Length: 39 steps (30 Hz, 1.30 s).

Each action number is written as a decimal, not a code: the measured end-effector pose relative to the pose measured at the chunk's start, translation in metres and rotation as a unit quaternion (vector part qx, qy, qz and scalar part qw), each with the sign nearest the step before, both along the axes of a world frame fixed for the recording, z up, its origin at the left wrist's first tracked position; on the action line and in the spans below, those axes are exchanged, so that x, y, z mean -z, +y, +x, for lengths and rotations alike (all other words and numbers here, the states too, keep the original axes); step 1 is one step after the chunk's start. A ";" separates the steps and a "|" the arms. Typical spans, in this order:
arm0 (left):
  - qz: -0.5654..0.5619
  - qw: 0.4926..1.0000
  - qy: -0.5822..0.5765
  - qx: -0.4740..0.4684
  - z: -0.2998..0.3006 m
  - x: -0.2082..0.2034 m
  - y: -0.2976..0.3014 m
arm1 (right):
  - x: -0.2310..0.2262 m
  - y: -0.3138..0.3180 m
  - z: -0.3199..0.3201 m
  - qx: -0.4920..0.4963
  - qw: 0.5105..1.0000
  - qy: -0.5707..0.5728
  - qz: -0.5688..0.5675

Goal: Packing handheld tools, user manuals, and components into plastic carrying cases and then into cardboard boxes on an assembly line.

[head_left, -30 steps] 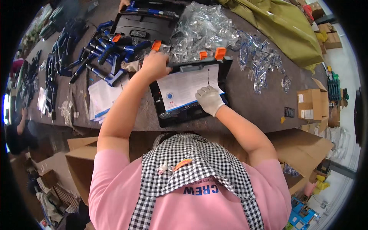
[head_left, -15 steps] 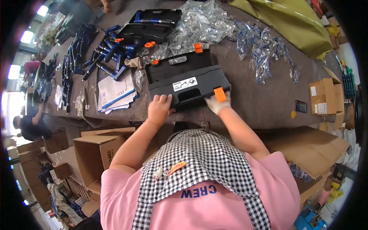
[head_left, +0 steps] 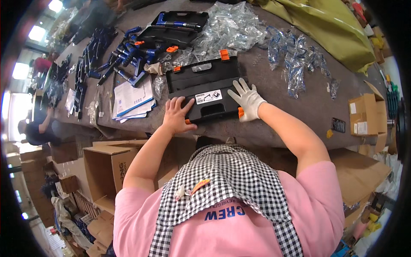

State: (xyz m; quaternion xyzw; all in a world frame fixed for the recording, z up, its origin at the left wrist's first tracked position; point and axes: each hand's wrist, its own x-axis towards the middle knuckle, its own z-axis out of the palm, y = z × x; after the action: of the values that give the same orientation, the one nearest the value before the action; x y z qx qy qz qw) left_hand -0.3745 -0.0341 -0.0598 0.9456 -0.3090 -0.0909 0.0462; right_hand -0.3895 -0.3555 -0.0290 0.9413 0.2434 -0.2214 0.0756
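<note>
A black plastic tool case (head_left: 213, 106) with a white label and a handle recess lies in front of me at the table's near edge. My left hand (head_left: 175, 116), bare, rests on its left end with fingers spread, the thumb beside an orange latch (head_left: 187, 121). My right hand (head_left: 249, 100), in a pale glove, lies flat with fingers apart on its right end, next to another orange latch (head_left: 240, 112). Directly behind is a black panel (head_left: 201, 78) with orange latches at its far edge; whether it belongs to the same case I cannot tell.
Papers (head_left: 132, 100) lie left of the case, near several blue-and-black tools (head_left: 132, 64). An open case (head_left: 171, 32) with a blue tool sits farther back. Clear plastic bags (head_left: 233, 28), bagged blue items (head_left: 295, 64), a phone (head_left: 338, 125) and cardboard box (head_left: 363, 112) are around.
The case's front part has tipped down flatter. My right hand has moved from gripping its near right corner to lying spread on top. My left fingers have spread farther over the left end.
</note>
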 end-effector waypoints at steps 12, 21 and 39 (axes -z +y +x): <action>0.079 0.997 0.006 0.022 0.011 0.018 0.002 | 0.062 -0.001 -0.008 0.020 0.987 -0.135 0.079; 0.101 0.995 -0.017 0.013 -0.006 0.025 -0.003 | 0.060 -0.002 -0.013 0.022 0.985 -0.163 0.042; -0.126 0.971 -0.189 0.076 -0.010 -0.004 0.027 | 0.013 0.072 0.025 -0.081 0.911 -0.194 0.355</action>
State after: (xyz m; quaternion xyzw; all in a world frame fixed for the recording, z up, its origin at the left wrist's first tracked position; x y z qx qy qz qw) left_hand -0.3846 -0.0067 -0.0557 0.9059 -0.3922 0.1256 0.0986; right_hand -0.3642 -0.2831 -0.0419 0.9075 0.3619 0.0736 -0.2003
